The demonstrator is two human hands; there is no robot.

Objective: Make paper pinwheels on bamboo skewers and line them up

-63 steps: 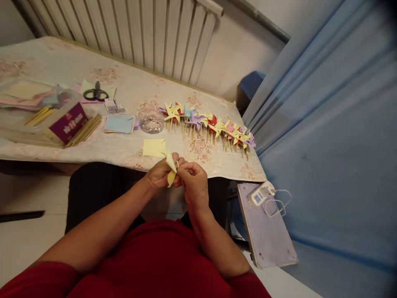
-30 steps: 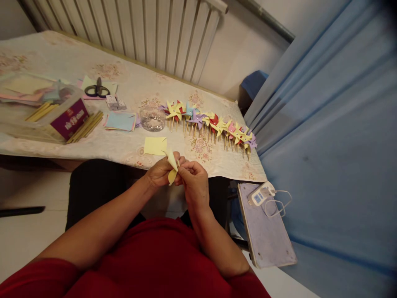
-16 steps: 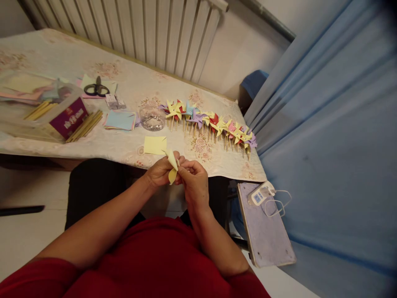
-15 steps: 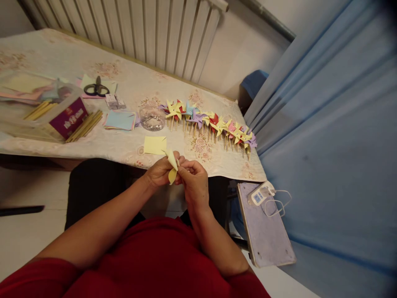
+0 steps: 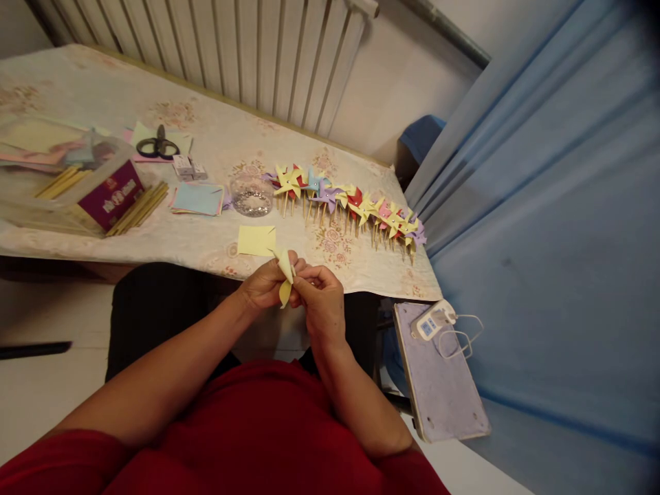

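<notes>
Upper left of frame: clear plastic box (image 5: 67, 221) on the floral tabletop (image 5: 216, 124), sticks inside, bundle of sticks (image 5: 138, 210) against its right side. Scissors (image 5: 159, 147) lie on paper; small white boxes (image 5: 188, 168) and stacked paper squares (image 5: 197, 199) nearby, then clear dish (image 5: 251, 214) of small shiny pieces.

Centre: yellow square (image 5: 256, 240) flat near front edge. Just below it, left hand (image 5: 264, 282) grips folded yellow paper (image 5: 286, 268), held off the tabletop. Right hand (image 5: 324, 302) closed in a pinch at the paper's right side; cannot tell what sits between its fingers.

Right of centre: row of finished pinwheels (image 5: 327, 198).

Step in hand, my reading: fastening the folded blades at their middle. Next move calls for a steady left grip and gentle right-hand pressure, lest folds spring open.
</notes>
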